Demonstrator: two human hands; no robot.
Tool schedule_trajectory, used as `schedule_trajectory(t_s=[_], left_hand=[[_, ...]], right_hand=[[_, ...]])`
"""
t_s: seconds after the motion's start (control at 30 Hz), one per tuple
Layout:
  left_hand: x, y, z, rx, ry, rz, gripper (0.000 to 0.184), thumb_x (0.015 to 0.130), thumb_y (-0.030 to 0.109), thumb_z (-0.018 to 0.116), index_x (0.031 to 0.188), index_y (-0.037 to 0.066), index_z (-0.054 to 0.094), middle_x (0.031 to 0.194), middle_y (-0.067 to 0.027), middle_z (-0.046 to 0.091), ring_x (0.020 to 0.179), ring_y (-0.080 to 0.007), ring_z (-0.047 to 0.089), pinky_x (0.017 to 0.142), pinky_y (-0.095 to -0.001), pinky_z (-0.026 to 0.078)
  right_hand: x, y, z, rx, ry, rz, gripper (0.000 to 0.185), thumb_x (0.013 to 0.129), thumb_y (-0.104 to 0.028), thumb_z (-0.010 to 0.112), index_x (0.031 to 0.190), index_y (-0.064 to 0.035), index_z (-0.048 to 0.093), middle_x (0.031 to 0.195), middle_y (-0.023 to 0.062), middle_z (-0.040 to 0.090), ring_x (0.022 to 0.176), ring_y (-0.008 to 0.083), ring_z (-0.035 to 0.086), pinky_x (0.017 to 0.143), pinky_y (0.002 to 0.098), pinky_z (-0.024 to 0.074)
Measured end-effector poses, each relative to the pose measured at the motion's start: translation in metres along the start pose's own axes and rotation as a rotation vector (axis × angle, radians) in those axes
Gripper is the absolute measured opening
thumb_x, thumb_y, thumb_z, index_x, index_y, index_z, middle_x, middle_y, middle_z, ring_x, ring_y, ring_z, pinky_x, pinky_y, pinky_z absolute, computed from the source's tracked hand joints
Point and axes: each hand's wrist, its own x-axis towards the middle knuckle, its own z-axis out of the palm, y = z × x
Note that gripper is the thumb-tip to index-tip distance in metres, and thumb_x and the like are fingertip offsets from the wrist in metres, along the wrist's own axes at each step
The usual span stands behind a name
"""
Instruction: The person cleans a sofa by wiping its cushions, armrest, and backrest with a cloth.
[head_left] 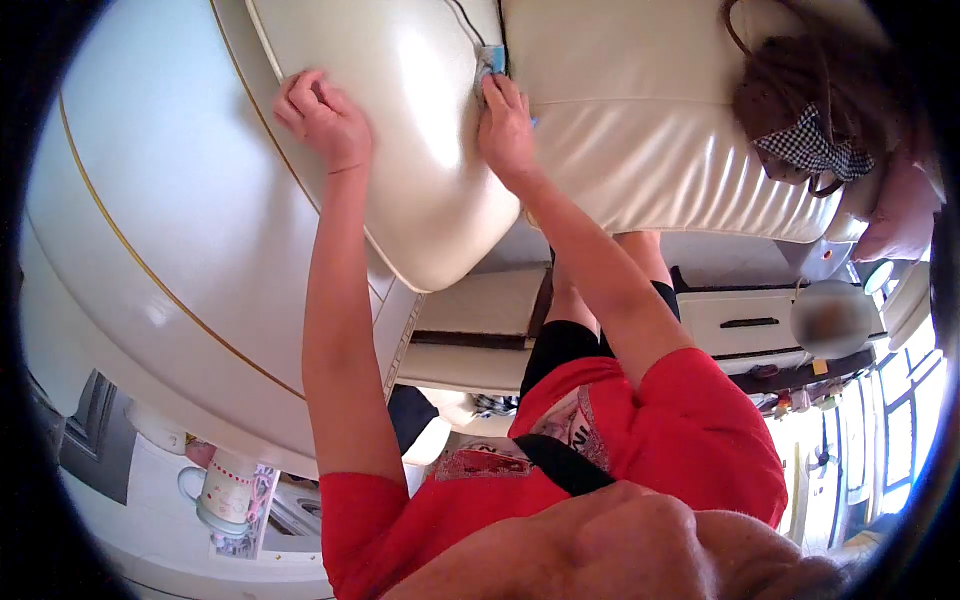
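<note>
Person's face nearest camera, red shirt just beyond. Left hand curled into loose fist, over cream cushion near white rounded surface. Right hand fingertips against small blue-grey item at cushion seam, beside dark cord; cannot tell whether pinching. Brown bag well apart, on right.
</note>
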Motion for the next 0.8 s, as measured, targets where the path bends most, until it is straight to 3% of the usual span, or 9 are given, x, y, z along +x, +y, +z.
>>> schedule_trajectory(t_s=[0.07, 0.27, 0.37, 0.5, 0.57, 0.63, 0.7, 0.73, 0.8], left_hand=[[-0.001, -0.001, 0.000, -0.005, -0.011, 0.010, 0.020, 0.081, 0.004, 0.047, 0.100, 0.005, 0.050, 0.110, -0.0136, 0.047, 0.100, -0.0313, 0.041, 0.085, -0.0428, 0.035], [0.001, 0.007, -0.002, 0.061, 0.007, 0.027, 0.021, 0.082, 0.003, 0.047, 0.103, 0.002, 0.049, 0.106, -0.0174, 0.049, 0.100, -0.0334, 0.044, 0.088, -0.0447, 0.034], [0.004, 0.005, -0.003, 0.093, -0.006, 0.066, 0.021, 0.082, 0.003, 0.047, 0.103, 0.002, 0.049, 0.106, -0.0168, 0.049, 0.099, -0.0335, 0.044, 0.087, -0.0449, 0.034], [0.002, 0.004, 0.004, 0.120, 0.036, 0.046, 0.020, 0.083, 0.003, 0.046, 0.103, 0.002, 0.049, 0.107, -0.0159, 0.049, 0.098, -0.0334, 0.044, 0.087, -0.0448, 0.035], [0.000, 0.006, -0.001, 0.118, -0.012, 0.035, 0.018, 0.083, 0.005, 0.044, 0.101, 0.004, 0.048, 0.110, -0.0149, 0.046, 0.100, -0.0325, 0.042, 0.084, -0.0439, 0.035], [-0.005, -0.003, -0.001, 0.104, -0.011, 0.047, 0.018, 0.083, 0.005, 0.045, 0.101, 0.004, 0.048, 0.110, -0.0146, 0.046, 0.100, -0.0326, 0.042, 0.084, -0.0439, 0.035], [0.000, -0.004, 0.004, 0.083, 0.010, 0.067, 0.018, 0.083, 0.006, 0.045, 0.101, 0.004, 0.048, 0.110, -0.0143, 0.046, 0.100, -0.0327, 0.042, 0.084, -0.0439, 0.035], [0.001, -0.002, 0.001, 0.101, 0.006, 0.075, 0.019, 0.082, 0.005, 0.045, 0.101, 0.004, 0.048, 0.110, -0.0147, 0.046, 0.101, -0.0328, 0.042, 0.084, -0.0439, 0.035], [0.001, 0.000, 0.000, 0.126, 0.003, 0.072, 0.019, 0.082, 0.004, 0.046, 0.101, 0.004, 0.048, 0.110, -0.0150, 0.046, 0.101, -0.0329, 0.042, 0.084, -0.0439, 0.035]], right_hand=[[0.000, 0.003, 0.001, -0.011, 0.005, 0.132, 0.043, 0.077, 0.006, 0.047, 0.119, 0.0021, 0.053, 0.120, 0.0193, 0.051, 0.102, 0.0395, 0.050, 0.090, 0.0431, 0.0419], [-0.028, -0.016, -0.007, -0.025, -0.086, -0.018, 0.040, 0.077, 0.000, 0.050, 0.117, 0.0015, 0.052, 0.117, 0.0210, 0.048, 0.093, 0.0389, 0.051, 0.083, 0.0459, 0.0443], [0.011, 0.017, 0.002, -0.201, -0.137, 0.152, 0.030, 0.077, -0.005, 0.053, 0.107, 0.0000, 0.055, 0.109, 0.0182, 0.050, 0.091, 0.0376, 0.051, 0.077, 0.0451, 0.0475], [-0.021, -0.005, -0.016, -0.138, -0.160, 0.007, 0.035, 0.076, -0.002, 0.051, 0.110, -0.0010, 0.055, 0.106, 0.0161, 0.051, 0.090, 0.0361, 0.051, 0.076, 0.0438, 0.0483], [-0.057, -0.034, -0.035, -0.103, -0.311, -0.002, 0.040, 0.074, 0.002, 0.049, 0.112, -0.0036, 0.058, 0.114, 0.0152, 0.052, 0.099, 0.0340, 0.052, 0.086, 0.0416, 0.0456], [-0.111, -0.035, -0.037, -0.003, -0.350, -0.186, 0.040, 0.074, 0.001, 0.049, 0.113, -0.0046, 0.056, 0.108, 0.0149, 0.052, 0.092, 0.0334, 0.052, 0.081, 0.0437, 0.0463], [-0.152, -0.044, -0.055, 0.133, -0.686, -0.243, 0.037, 0.072, -0.002, 0.054, 0.108, -0.0080, 0.060, 0.109, 0.0158, 0.055, 0.098, 0.0333, 0.053, 0.086, 0.0416, 0.0462], [-0.156, -0.044, -0.064, 0.133, -0.683, -0.239, 0.037, 0.072, -0.002, 0.054, 0.108, -0.0080, 0.060, 0.109, 0.0158, 0.055, 0.098, 0.0333, 0.053, 0.086, 0.0416, 0.0462], [-0.158, -0.040, -0.082, 0.291, -0.606, 0.061, 0.038, 0.071, -0.001, 0.055, 0.108, -0.0066, 0.059, 0.106, 0.0163, 0.056, 0.097, 0.0334, 0.055, 0.085, 0.0414, 0.0465]])
